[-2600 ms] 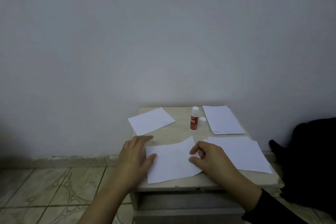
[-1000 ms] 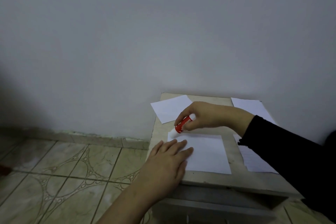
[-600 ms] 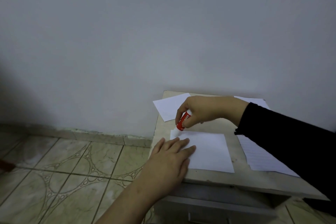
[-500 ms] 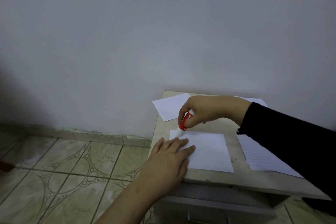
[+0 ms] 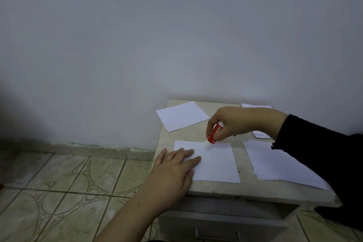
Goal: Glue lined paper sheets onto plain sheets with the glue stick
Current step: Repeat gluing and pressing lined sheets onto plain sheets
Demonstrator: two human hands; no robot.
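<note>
A white sheet [image 5: 216, 161] lies flat near the front of the small table [image 5: 243, 190]. My left hand [image 5: 174, 171] presses its left edge with straight fingers. My right hand [image 5: 233, 122] grips the red and white glue stick [image 5: 212, 138], tilted, with its white tip touching the sheet's far edge near the middle. A lined sheet [image 5: 279, 165] lies to the right, partly under my right sleeve. Another white sheet [image 5: 181, 115] lies at the table's far left corner.
A small stack of papers [image 5: 259, 133] sits at the back right, mostly hidden behind my right wrist. The table stands against a plain wall. Patterned floor tiles [image 5: 68, 182] spread to the left. A drawer front [image 5: 216, 226] shows below the tabletop.
My right hand has slid the glue stick to the right along the sheet's far edge, from its left corner toward the middle. My left hand has stayed pressing the sheet.
</note>
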